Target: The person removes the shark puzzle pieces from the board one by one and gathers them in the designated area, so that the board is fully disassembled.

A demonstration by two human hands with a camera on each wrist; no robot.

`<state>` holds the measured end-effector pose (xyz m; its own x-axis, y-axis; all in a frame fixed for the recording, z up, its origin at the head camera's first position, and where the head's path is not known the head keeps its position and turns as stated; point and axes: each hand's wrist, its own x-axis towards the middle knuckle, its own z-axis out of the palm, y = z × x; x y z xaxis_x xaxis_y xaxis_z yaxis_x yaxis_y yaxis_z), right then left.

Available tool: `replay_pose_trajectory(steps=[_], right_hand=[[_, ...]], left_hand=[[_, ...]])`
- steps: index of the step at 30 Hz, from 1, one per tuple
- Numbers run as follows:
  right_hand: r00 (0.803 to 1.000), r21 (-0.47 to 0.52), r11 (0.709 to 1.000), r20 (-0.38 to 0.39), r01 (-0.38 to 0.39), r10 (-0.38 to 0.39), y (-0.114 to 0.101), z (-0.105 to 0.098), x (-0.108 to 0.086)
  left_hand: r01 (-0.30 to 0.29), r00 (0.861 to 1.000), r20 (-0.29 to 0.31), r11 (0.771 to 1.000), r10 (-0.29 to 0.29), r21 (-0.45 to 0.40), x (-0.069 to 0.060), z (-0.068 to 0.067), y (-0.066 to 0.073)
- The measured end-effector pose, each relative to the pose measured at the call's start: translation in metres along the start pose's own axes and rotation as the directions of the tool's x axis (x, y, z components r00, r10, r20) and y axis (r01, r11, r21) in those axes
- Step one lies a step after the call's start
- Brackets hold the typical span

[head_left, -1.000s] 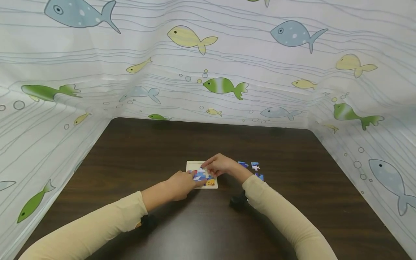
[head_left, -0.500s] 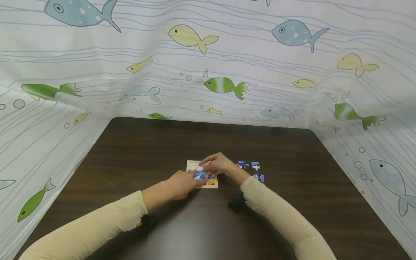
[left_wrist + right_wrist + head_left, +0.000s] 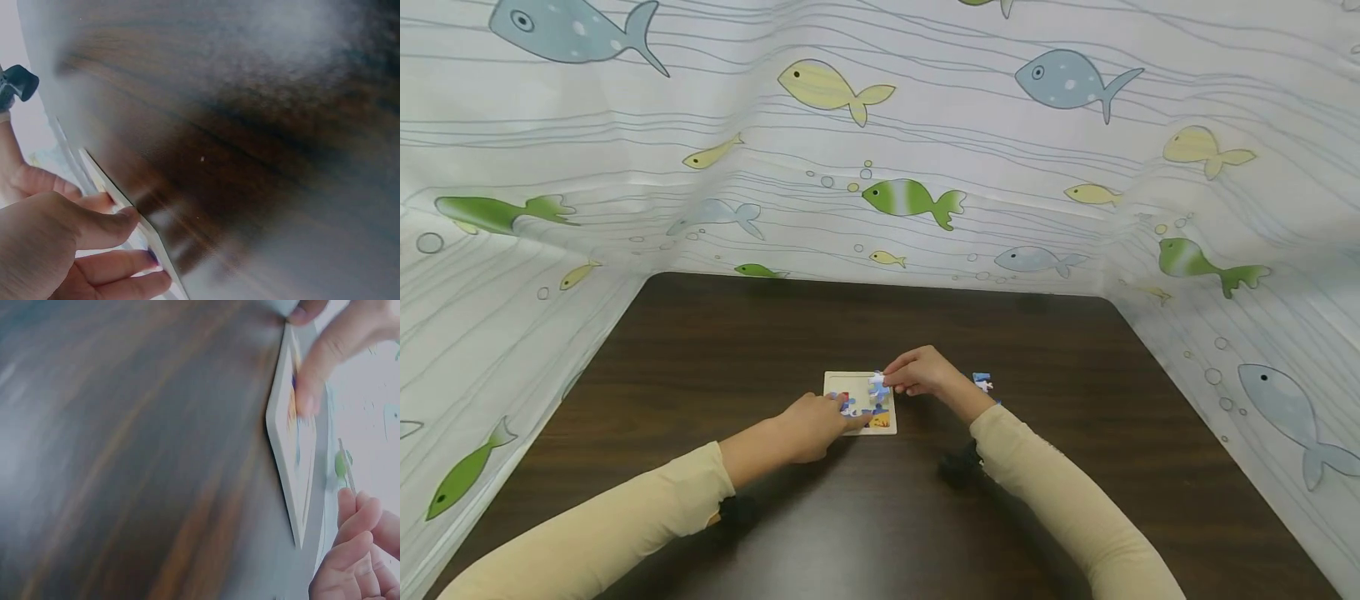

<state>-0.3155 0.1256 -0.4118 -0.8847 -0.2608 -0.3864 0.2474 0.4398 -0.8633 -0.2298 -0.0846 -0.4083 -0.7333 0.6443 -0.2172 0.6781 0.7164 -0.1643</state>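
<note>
My right hand (image 3: pixel 927 372) pinches a blue and white jigsaw piece (image 3: pixel 878 386) between thumb and fingers, at the right part of a pale puzzle board (image 3: pixel 840 382). In the right wrist view the piece (image 3: pixel 347 466) is seen edge-on, raised off the board (image 3: pixel 281 447). My left hand (image 3: pixel 811 427) rests on the board's near left part, its fingers pressing on the surface. In the left wrist view the left thumb (image 3: pixel 106 226) lies at the board's edge. Blue and yellow printed pieces (image 3: pixel 880 419) lie in the board's lower part, partly hidden by the left hand.
To the right of the board a loose jigsaw piece (image 3: pixel 982 382) lies on the dark wooden table (image 3: pixel 850 533); another is mostly hidden by the right wrist. A fish-patterned white curtain (image 3: pixel 820 167) surrounds the table's back and sides. Black devices (image 3: pixel 960 467) sit under both wrists.
The right hand has drawn back to the right with the blue and white piece, off the middle of the board. The left hand stays put. The view has turned slightly.
</note>
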Motion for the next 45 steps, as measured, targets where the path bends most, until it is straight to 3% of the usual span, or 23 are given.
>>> replay_pose_trajectory(steps=[5,14,28,35,40,45], right_hand=[[0.999,0.023,0.999,-0.021,-0.028,0.028,0.005,-0.023,-0.007],[0.993,0.058,0.994,-0.068,-0.09,0.094,0.025,-0.062,-0.021],[0.978,0.07,0.978,-0.056,-0.196,0.2,0.057,-0.095,-0.04],[0.983,0.025,0.984,-0.047,-0.176,0.177,0.062,-0.095,-0.042],[0.983,-0.025,0.984,-0.062,-0.176,0.175,0.061,-0.095,-0.042],[0.987,-0.073,0.985,-0.055,-0.157,0.153,0.059,-0.097,-0.043]], left_hand=[[-0.011,1.0,-0.016,1.0,0.011,-0.015,0.0,-0.002,-0.002],[-0.06,0.997,-0.051,0.996,0.064,0.066,0.001,-0.002,-0.006],[-0.129,0.987,-0.086,0.99,0.133,0.057,0.008,-0.005,-0.006],[-0.145,0.971,-0.192,0.989,0.143,-0.001,0.005,-0.003,-0.01],[-0.16,0.948,-0.288,0.985,0.135,-0.066,0.0,0.001,-0.017],[-0.184,0.925,-0.346,0.982,0.159,-0.041,-0.005,0.004,-0.022]])
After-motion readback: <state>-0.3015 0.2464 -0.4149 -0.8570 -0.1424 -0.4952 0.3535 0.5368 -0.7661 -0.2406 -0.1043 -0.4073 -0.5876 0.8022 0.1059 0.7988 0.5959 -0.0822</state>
